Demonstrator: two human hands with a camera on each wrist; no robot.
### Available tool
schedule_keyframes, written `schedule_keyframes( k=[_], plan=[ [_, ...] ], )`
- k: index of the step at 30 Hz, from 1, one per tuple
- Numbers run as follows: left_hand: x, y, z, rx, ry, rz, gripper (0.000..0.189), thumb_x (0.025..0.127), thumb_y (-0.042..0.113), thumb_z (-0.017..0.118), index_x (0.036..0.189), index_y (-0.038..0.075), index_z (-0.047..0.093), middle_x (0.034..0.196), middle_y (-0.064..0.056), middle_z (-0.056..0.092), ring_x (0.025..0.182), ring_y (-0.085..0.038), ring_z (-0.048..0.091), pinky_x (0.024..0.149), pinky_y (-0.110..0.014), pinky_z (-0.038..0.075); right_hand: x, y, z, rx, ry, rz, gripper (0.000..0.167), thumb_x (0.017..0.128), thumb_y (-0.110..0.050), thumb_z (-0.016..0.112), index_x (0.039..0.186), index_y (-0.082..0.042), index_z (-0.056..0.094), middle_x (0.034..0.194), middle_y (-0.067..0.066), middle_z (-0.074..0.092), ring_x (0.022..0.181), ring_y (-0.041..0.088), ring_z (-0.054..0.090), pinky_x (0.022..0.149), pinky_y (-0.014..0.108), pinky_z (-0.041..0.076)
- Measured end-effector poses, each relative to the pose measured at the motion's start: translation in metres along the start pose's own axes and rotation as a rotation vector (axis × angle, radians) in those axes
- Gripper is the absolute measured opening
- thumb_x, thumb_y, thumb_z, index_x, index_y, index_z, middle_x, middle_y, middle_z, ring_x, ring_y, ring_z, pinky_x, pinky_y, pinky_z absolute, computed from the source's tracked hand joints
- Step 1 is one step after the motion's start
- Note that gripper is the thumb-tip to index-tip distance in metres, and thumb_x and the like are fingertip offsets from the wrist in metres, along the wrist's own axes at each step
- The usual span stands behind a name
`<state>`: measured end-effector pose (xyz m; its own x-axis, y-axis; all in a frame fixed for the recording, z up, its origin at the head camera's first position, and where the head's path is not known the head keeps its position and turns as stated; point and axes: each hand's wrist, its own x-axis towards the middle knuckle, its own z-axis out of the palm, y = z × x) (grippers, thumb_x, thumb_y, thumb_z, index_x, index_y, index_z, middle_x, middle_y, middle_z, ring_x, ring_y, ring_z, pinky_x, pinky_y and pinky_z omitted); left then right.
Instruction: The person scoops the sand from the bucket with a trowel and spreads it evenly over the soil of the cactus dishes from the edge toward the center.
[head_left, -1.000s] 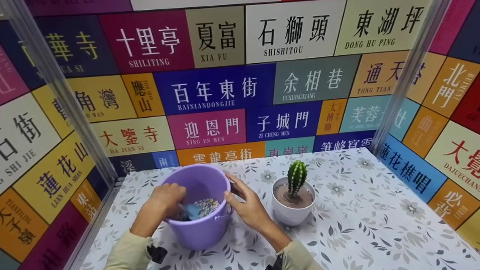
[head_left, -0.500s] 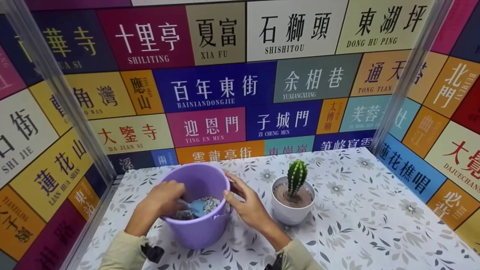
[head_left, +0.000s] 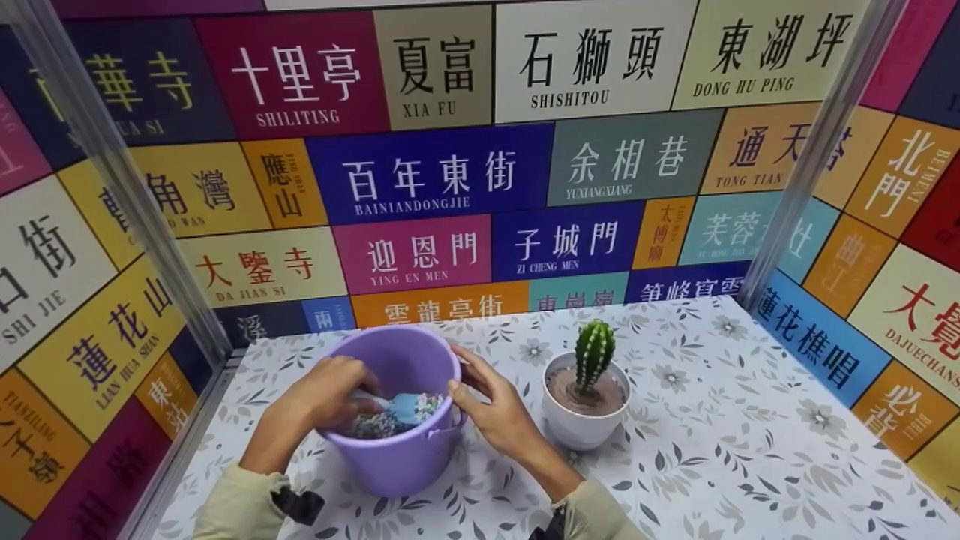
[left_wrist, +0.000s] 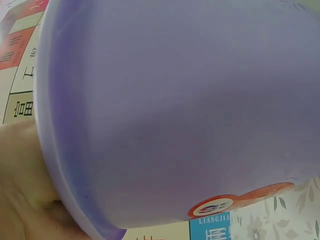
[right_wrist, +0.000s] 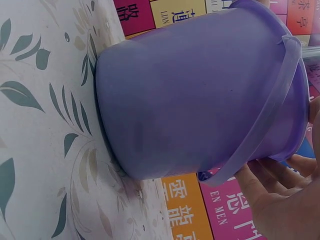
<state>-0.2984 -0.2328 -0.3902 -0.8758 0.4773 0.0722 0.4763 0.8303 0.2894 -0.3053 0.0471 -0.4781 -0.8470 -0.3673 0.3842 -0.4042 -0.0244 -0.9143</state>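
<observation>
lower left in the head view, i've my left hand (head_left: pixel 330 394) gripping the blue scoop (head_left: pixel 406 409) inside the purple bucket (head_left: pixel 397 465), right hand (head_left: pixel 499 409) pinching its rim. scooping looks underway, grains (head_left: pixel 375 426) remaining; the cactus pot (head_left: pixel 585 431), lower right, shows none.

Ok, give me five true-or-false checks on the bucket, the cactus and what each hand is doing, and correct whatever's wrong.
1. The left hand holds the blue scoop inside the purple bucket. True.
2. The right hand rests on the white pot. False: it is at the bucket's rim, apart from the pot.
3. The cactus is in the white pot. True.
4. The bucket is empty. False: loose grains lie in it.
5. The bucket's handle stands raised over its mouth. False: the right wrist view shows it lowered along the outside.
</observation>
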Motion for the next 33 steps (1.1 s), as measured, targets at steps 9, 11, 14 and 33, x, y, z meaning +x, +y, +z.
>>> schedule_keyframes(
  k=[9,11,14,33],
  plan=[
    [-0.01,-0.003,-0.01,-0.062,0.035,0.026,0.011,0.09,0.022,0.087,0.1,0.016,0.087,0.097,0.003,0.084,0.104,-0.028,0.077,0.099,-0.055,0.059,0.0,0.001,0.003,0.022,-0.012,-0.002,0.062,0.11,-0.023,0.064,0.167,-0.013,0.04,0.157,0.019,0.06,0.143,0.038,0.061,0.107,0.03,0.058],
    [-0.012,-0.003,-0.012,-0.071,0.043,0.031,0.013,0.091,0.023,0.087,0.101,0.015,0.087,0.098,0.002,0.084,0.105,-0.029,0.077,0.099,-0.055,0.06,0.0,0.001,0.002,0.017,-0.013,-0.003,0.062,0.11,-0.023,0.064,0.167,-0.013,0.04,0.158,0.018,0.06,0.143,0.038,0.06,0.107,0.03,0.058],
    [-0.014,-0.003,-0.014,-0.083,0.067,0.043,0.013,0.092,0.023,0.086,0.102,0.014,0.086,0.099,0.001,0.085,0.105,-0.029,0.078,0.099,-0.055,0.061,0.0,0.002,0.001,0.017,-0.012,-0.002,0.062,0.11,-0.023,0.064,0.167,-0.014,0.04,0.159,0.018,0.059,0.144,0.037,0.06,0.107,0.03,0.058],
    [-0.032,-0.01,-0.008,-0.068,0.277,0.047,0.021,0.094,0.024,0.084,0.109,0.009,0.085,0.103,-0.006,0.083,0.098,-0.026,0.074,0.092,-0.052,0.062,-0.004,0.0,0.0,0.071,-0.034,0.004,0.059,0.113,-0.022,0.06,0.168,-0.019,0.038,0.164,0.016,0.053,0.15,0.035,0.055,0.112,0.03,0.055]
  ],
)
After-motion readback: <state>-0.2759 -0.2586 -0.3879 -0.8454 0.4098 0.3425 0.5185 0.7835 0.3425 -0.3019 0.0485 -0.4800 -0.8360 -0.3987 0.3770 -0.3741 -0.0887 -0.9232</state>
